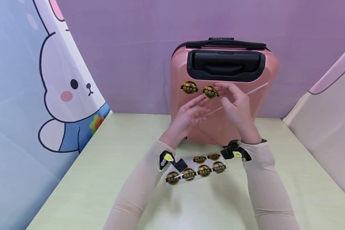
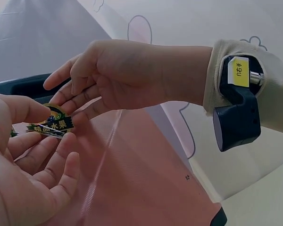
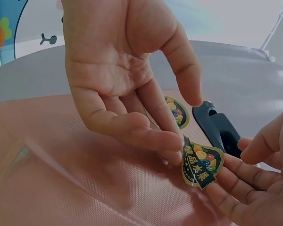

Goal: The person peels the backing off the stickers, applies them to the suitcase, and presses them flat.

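Observation:
A round black-and-gold fruit sticker [image 1: 210, 92] is between both hands in front of a pink suitcase [image 1: 207, 127]. In the right wrist view its edge is bent. My left hand [image 1: 189, 116] touches one edge with an index fingertip, its thumb apart. At the opposite edge, the extended fingers of my right hand [image 1: 237, 105] touch the sticker, and that thumb is also away from it. A matching sticker [image 1: 189, 87] lies flat on the suitcase, left of the first.
Below the hands, a sheet of several more stickers [image 1: 195, 169] lies on the pale green table [image 1: 126, 153]. The suitcase stands upright with its black handle recess [image 1: 225, 65] near the top. Behind it hangs a purple backdrop [image 1: 126, 64], and a rabbit-print cloth [image 1: 57, 95] is at left.

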Demonstrator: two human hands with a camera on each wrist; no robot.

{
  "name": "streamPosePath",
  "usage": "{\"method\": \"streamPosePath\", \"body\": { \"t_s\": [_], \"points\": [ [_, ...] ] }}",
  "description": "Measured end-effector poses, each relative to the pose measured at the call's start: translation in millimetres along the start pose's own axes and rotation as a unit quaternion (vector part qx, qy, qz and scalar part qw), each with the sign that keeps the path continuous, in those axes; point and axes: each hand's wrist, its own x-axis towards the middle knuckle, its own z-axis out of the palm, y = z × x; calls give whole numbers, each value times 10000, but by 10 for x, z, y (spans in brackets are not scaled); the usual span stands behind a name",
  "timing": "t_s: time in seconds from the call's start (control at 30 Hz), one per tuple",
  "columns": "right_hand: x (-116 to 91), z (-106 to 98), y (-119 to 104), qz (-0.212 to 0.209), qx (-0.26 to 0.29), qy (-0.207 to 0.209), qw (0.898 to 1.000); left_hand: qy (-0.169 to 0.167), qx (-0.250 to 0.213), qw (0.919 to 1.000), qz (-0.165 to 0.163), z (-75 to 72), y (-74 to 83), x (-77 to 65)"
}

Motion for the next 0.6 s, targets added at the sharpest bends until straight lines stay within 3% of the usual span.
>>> {"method": "streamPosePath", "body": {
  "t_s": [0.6],
  "points": [
    [-21,0,29,-26,5,-3,10000,32,17,10000,-33,10,2,25]
  ]
}}
